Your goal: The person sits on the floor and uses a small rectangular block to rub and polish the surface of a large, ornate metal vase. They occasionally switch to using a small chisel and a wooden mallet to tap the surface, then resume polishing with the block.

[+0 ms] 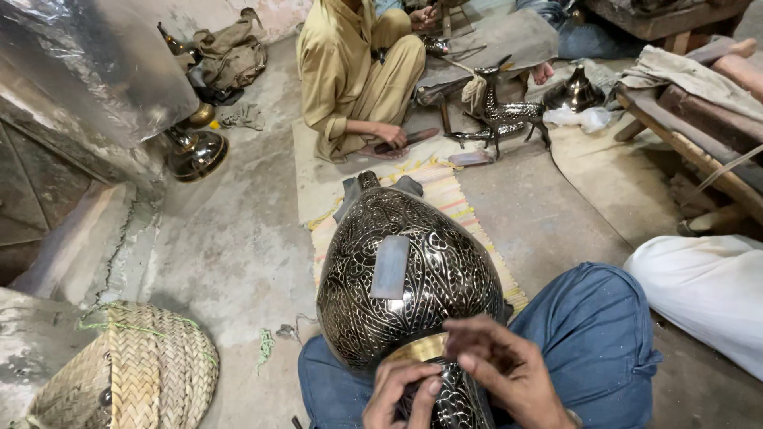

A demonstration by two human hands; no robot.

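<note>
A large black metal vase [409,270] with fine silver engraving lies across my lap, its body pointing away from me. A flat grey metal strip [390,267] rests on top of it. A brass band [417,348] rings the narrow neck. My left hand [397,393] grips the neck from the left. My right hand [505,369] lies over the neck from the right, fingers curled against the engraved metal. Whether it holds a small tool is hidden. My legs are in blue jeans [596,334].
A person in a tan outfit [358,71] sits on the floor ahead. A metal deer figure [505,111] stands on a mat. A dark metal base [195,151] sits at left, a woven basket [135,373] at lower left, a wooden bench [691,143] at right, a white cloth [707,294] beside me.
</note>
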